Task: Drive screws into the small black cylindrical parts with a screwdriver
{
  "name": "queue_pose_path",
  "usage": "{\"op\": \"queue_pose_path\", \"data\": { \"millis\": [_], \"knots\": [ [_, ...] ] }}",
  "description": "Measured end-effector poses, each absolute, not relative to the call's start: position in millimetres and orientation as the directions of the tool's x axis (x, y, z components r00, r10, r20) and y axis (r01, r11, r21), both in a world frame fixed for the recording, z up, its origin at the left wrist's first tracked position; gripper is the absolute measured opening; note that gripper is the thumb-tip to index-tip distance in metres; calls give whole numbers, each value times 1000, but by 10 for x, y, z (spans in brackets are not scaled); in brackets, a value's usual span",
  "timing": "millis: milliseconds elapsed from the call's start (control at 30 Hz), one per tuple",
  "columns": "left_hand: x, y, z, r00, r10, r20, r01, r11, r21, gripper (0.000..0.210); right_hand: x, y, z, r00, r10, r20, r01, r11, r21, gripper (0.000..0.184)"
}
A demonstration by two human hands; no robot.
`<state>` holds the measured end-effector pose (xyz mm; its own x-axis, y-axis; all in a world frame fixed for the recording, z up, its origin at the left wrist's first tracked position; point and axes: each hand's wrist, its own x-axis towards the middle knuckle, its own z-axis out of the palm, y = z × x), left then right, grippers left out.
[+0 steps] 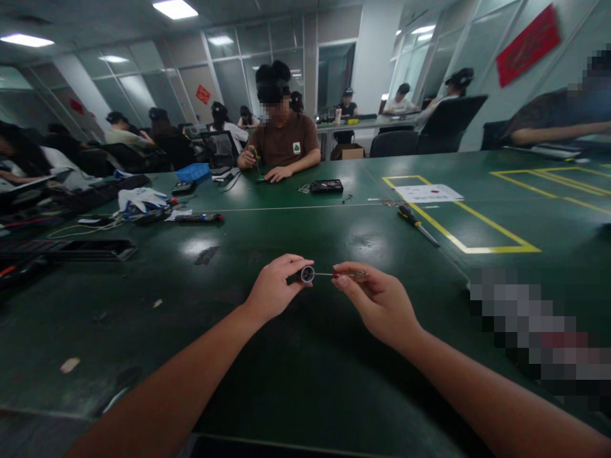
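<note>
Over the green table point(286, 232), toward its near edge, the left hand point(268, 291) holds a tube point(307, 274), the right hand point(384, 305) a screwdriver point(359, 276) pointed at it. Tool work seems underway; next, steady alignment matters.

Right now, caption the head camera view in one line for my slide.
Above a green table, the left hand holds a round-rimmed part, the right hand a screwdriver pointed at it.

Glass partitions point(285, 37) beneath ceiling lights point(175, 9), black chairs point(451, 124), green table point(296, 232).
</note>
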<state>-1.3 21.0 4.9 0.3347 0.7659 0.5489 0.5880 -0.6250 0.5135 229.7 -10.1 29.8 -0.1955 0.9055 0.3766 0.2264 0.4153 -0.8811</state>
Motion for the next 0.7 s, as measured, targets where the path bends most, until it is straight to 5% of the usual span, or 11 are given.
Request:
{"op": "queue_pose_path", "data": {
  "millis": [167, 367, 700],
  "knots": [
    [-11, 204, 62, 344, 757, 555, 596, -633, 494, 36, 2246, -11, 251, -117, 970, 212, -62, 205, -977, 33],
    [3, 195, 71, 323, 761, 563, 582, -629, 516, 38, 2233, 55, 254, -124, 991, 49, -342, 3, -940, 28],
    [0, 178, 87, 309, 758, 574, 583, -628, 516, 39, 2245, -67, 318, -115, 960, 255, -7, 256, -967, 29]
  ]
}}
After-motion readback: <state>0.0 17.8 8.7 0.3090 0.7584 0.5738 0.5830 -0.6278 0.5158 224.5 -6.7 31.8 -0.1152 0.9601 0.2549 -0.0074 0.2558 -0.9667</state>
